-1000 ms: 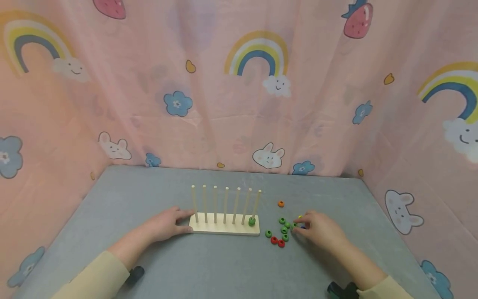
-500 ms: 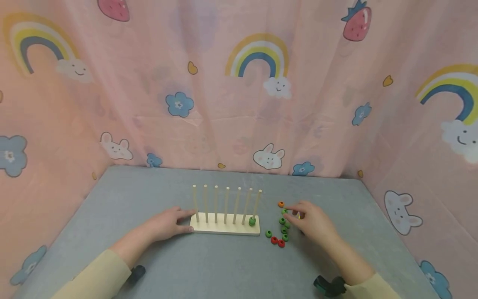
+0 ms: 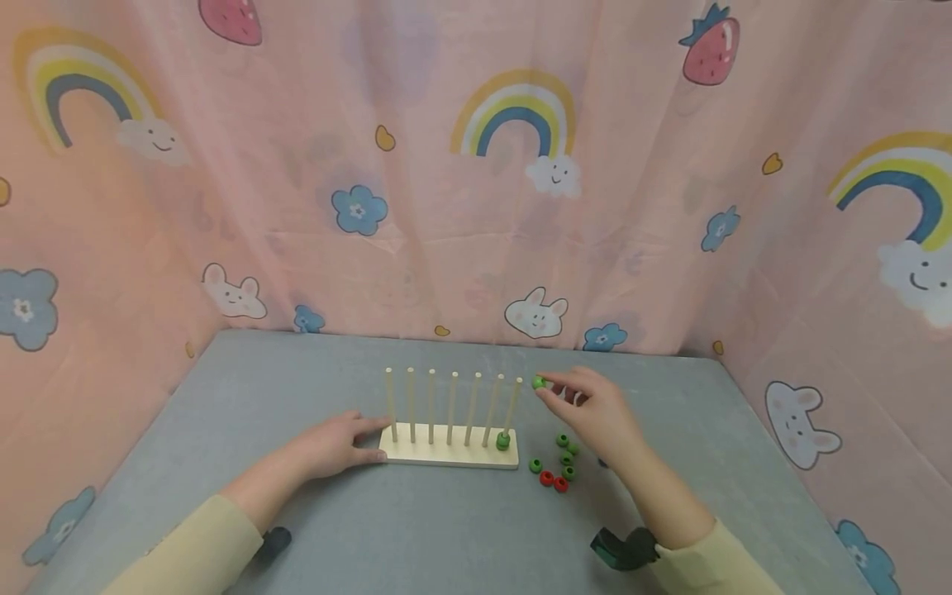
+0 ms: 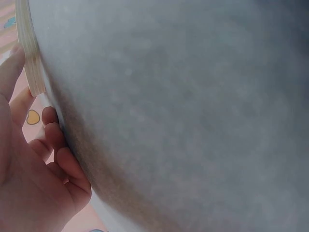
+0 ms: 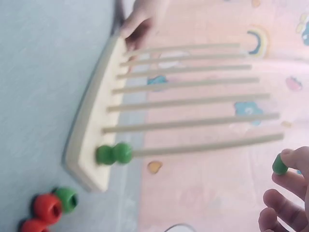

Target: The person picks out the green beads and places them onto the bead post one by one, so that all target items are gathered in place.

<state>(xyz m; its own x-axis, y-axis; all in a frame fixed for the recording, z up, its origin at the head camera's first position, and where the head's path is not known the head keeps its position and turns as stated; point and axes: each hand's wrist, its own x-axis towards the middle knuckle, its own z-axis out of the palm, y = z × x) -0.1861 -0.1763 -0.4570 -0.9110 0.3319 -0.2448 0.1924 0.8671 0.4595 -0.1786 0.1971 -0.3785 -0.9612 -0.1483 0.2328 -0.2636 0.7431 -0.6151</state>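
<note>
A pale wooden peg board (image 3: pixel 446 456) with a row of several upright pegs stands on the table. Two green beads (image 5: pixel 113 153) sit at the foot of its rightmost peg. My left hand (image 3: pixel 338 446) holds the board's left end between thumb and fingers; in the left wrist view the board's corner (image 4: pixel 34 72) shows by the fingertips. Between thumb and forefinger my right hand (image 3: pixel 595 413) pinches a green bead (image 3: pixel 539 382), raised just right of the rightmost peg's top and apart from it.
Several loose green beads (image 3: pixel 567 459) and two red beads (image 3: pixel 546 478) lie on the grey table (image 3: pixel 416 537), right of the board. A pink patterned curtain (image 3: pixel 416 273) hangs behind and at both sides.
My right hand has picked a green bead from the loose ones and carried it up and left, near the rightmost peg's top. The left hand stays at the board's end.
</note>
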